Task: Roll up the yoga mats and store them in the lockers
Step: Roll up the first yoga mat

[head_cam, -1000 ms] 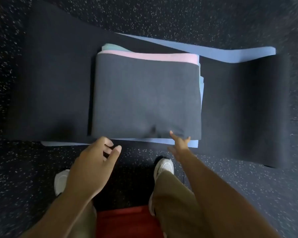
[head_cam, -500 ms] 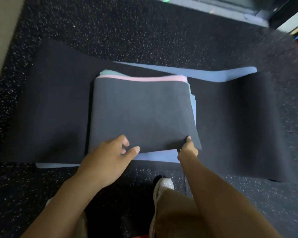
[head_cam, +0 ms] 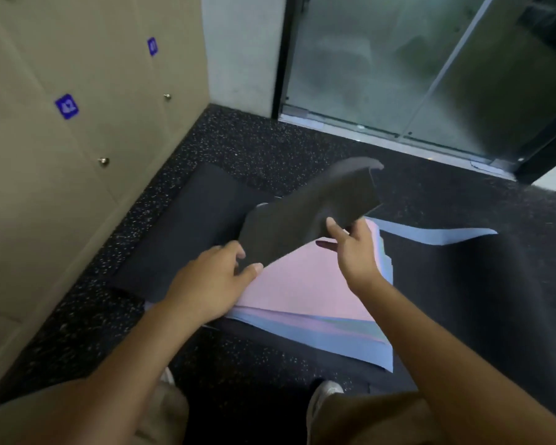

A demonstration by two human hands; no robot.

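Observation:
A dark grey mat (head_cam: 312, 216) is lifted off the floor, its far end curling upward. My left hand (head_cam: 212, 281) pinches its near left corner between thumb and fingers. My right hand (head_cam: 353, 248) grips its near right edge. Under it lies a pink mat (head_cam: 305, 284) on top of a stack of light blue and greenish mats (head_cam: 334, 338). A long black mat (head_cam: 187, 239) spreads beneath the stack, from left to right across the floor. The beige lockers (head_cam: 61, 149) stand along the left wall, doors closed, with blue number tags.
Speckled black rubber floor (head_cam: 254, 146) surrounds the mats. A glass sliding door (head_cam: 414, 69) with a metal track closes off the far side. A grey pillar (head_cam: 241, 49) stands between lockers and door. My knees and one white shoe (head_cam: 325, 396) are at the bottom.
Both hands took hold of the dark grey top mat's near edge and lifted it, uncovering the pink mat. My head rose, bringing lockers and glass door into view.

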